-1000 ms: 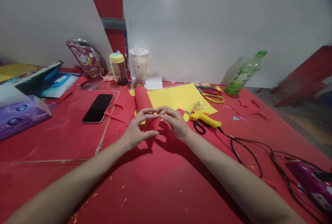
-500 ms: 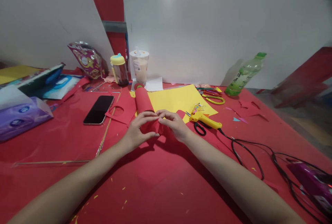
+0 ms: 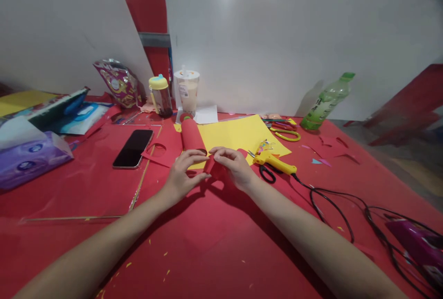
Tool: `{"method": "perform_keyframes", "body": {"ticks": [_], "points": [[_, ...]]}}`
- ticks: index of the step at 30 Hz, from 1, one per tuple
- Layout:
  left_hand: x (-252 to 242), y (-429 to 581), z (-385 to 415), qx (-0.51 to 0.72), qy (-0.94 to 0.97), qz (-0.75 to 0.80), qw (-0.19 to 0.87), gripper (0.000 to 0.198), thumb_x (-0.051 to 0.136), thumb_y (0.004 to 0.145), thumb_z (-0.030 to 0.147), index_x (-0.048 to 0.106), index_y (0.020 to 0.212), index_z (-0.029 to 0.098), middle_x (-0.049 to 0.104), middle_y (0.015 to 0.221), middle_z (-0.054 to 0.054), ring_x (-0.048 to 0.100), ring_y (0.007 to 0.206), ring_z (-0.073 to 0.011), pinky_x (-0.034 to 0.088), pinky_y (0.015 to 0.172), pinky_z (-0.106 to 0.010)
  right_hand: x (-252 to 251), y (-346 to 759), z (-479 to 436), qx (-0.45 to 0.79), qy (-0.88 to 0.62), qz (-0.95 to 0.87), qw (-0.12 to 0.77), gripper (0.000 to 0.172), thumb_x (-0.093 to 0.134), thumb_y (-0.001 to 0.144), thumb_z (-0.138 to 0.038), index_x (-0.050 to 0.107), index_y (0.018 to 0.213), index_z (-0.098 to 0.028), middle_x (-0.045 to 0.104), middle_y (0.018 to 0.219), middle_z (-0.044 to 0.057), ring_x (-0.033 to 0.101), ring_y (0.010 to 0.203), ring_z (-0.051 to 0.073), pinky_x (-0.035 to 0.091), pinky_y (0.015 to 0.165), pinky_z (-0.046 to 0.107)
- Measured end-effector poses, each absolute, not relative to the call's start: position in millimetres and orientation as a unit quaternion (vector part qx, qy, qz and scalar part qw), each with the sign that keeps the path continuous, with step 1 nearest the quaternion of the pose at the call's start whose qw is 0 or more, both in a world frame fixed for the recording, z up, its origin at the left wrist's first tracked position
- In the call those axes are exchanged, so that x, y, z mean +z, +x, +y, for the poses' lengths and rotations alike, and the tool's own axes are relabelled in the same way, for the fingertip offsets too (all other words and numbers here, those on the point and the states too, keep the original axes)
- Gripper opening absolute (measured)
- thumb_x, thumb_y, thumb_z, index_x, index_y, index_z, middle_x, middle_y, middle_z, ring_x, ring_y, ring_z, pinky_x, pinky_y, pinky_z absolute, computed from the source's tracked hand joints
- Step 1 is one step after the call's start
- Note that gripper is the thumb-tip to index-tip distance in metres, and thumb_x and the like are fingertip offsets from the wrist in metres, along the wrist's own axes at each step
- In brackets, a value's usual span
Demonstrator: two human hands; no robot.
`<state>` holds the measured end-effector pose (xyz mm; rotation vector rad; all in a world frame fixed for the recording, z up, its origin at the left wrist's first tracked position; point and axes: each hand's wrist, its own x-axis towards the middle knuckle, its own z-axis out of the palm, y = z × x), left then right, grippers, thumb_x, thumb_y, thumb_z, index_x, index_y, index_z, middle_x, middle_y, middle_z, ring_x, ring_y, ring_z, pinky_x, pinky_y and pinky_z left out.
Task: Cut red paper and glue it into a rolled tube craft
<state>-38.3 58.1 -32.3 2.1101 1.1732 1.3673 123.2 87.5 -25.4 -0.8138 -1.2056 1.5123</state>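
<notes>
Between my two hands is a small piece of red paper [image 3: 215,168], bent or folded; its exact shape is partly covered by my fingers. My left hand [image 3: 185,172] has its fingers curved around the left side, with fingertips and thumb at the paper's edge. My right hand [image 3: 235,165] pinches the paper's upper right part. Just behind my left hand lies a rolled red paper tube [image 3: 193,136], resting on a yellow sheet [image 3: 228,130]. A yellow glue gun [image 3: 277,163] and black-handled scissors [image 3: 267,174] lie to the right of my right hand.
To the left are a phone [image 3: 133,148], a cut red sheet [image 3: 166,152] and a tissue pack [image 3: 34,158]. A drink cup [image 3: 188,93], a yellow-lidded bottle [image 3: 160,96] and a green bottle [image 3: 327,100] stand behind. A black cable [image 3: 332,191] winds across the right side.
My fingers have shifted slightly on the red paper, and more of it shows between my hands. The whole view has moved down a little; the other things stay in place.
</notes>
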Motion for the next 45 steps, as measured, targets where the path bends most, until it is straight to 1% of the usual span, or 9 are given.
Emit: {"method": "perform_keyframes", "body": {"ticks": [3,6,10,18,25,35,41,43,45], "points": [[-30,-38,57,0.496,0.714,0.467,0.162,0.011,0.066,0.066,0.024,0.057,0.07,0.019,0.058,0.075,-0.003,0.055,0.075,-0.0178,0.042,0.071,-0.031,-24,123,87,0.608,-0.352,-0.487,0.519,0.01,0.068,0.057,-0.027,0.061,0.054,-0.02,0.061,0.082,0.001,0.054,0.08,0.015,0.039,0.079,0.033],[-27,-38,55,0.492,0.696,0.493,0.172,0.012,0.062,0.069,0.021,0.053,0.062,0.018,0.054,0.067,0.0,0.053,0.066,-0.0149,0.041,0.066,-0.027,-23,123,87,0.588,-0.357,-0.489,0.536,0.011,0.068,0.059,-0.03,0.063,0.056,-0.021,0.062,0.084,0.002,0.055,0.081,0.016,0.041,0.078,0.033],[-24,-36,54,0.498,0.672,0.504,0.215,0.006,0.057,0.071,0.022,0.056,0.066,0.019,0.057,0.069,0.0,0.054,0.069,-0.0148,0.041,0.067,-0.026,-26,122,87,0.541,-0.359,-0.512,0.562,0.012,0.068,0.061,-0.032,0.063,0.058,-0.021,0.062,0.084,0.003,0.055,0.086,0.017,0.041,0.081,0.035],[-23,-36,53,0.532,0.593,0.52,0.307,0.016,0.05,0.076,0.027,0.057,0.065,0.019,0.057,0.068,0.0,0.053,0.069,-0.0151,0.039,0.065,-0.025,-31,123,87,0.42,-0.36,-0.616,0.562,0.008,0.063,0.067,-0.028,0.065,0.06,-0.023,0.058,0.084,0.003,0.055,0.084,0.016,0.041,0.082,0.036],[-24,-36,52,0.531,0.584,0.525,0.319,0.016,0.053,0.076,0.03,0.056,0.065,0.019,0.056,0.067,0.001,0.052,0.068,-0.0143,0.039,0.065,-0.025,-32,122,84,0.361,-0.347,-0.659,0.562,0.009,0.061,0.068,-0.024,0.063,0.059,-0.023,0.055,0.081,0.003,0.054,0.081,0.016,0.043,0.079,0.035],[-23,-36,53,0.506,0.61,0.547,0.269,0.015,0.053,0.076,0.029,0.054,0.065,0.018,0.056,0.066,0.001,0.053,0.065,-0.0136,0.041,0.065,-0.025,-36,122,85,0.375,-0.355,-0.661,0.545,0.009,0.062,0.068,-0.025,0.061,0.06,-0.021,0.054,0.084,0.003,0.054,0.084,0.016,0.042,0.079,0.035],[-22,-36,52,0.496,0.629,0.545,0.248,0.016,0.05,0.077,0.028,0.053,0.064,0.017,0.056,0.066,0.0,0.052,0.067,-0.0136,0.04,0.066,-0.025,-35,122,86,0.451,-0.375,-0.61,0.532,0.009,0.062,0.065,-0.027,0.058,0.059,-0.021,0.051,0.09,0.004,0.052,0.086,0.016,0.046,0.067,0.029],[-23,-35,53,0.507,0.62,0.539,0.26,0.015,0.052,0.075,0.027,0.054,0.065,0.017,0.056,0.067,0.0,0.051,0.067,-0.0134,0.039,0.067,-0.025,-35,121,85,0.458,-0.375,-0.601,0.538,0.009,0.062,0.064,-0.026,0.058,0.058,-0.02,0.05,0.088,0.003,0.052,0.084,0.015,0.046,0.067,0.028],[-25,-33,53,0.527,0.58,0.534,0.316,0.012,0.057,0.071,0.028,0.055,0.066,0.018,0.055,0.067,0.001,0.05,0.067,-0.0127,0.039,0.067,-0.025,-35,121,85,0.456,-0.379,-0.596,0.542,0.009,0.062,0.064,-0.026,0.057,0.058,-0.02,0.05,0.088,0.003,0.052,0.082,0.015,0.046,0.067,0.028]]}}
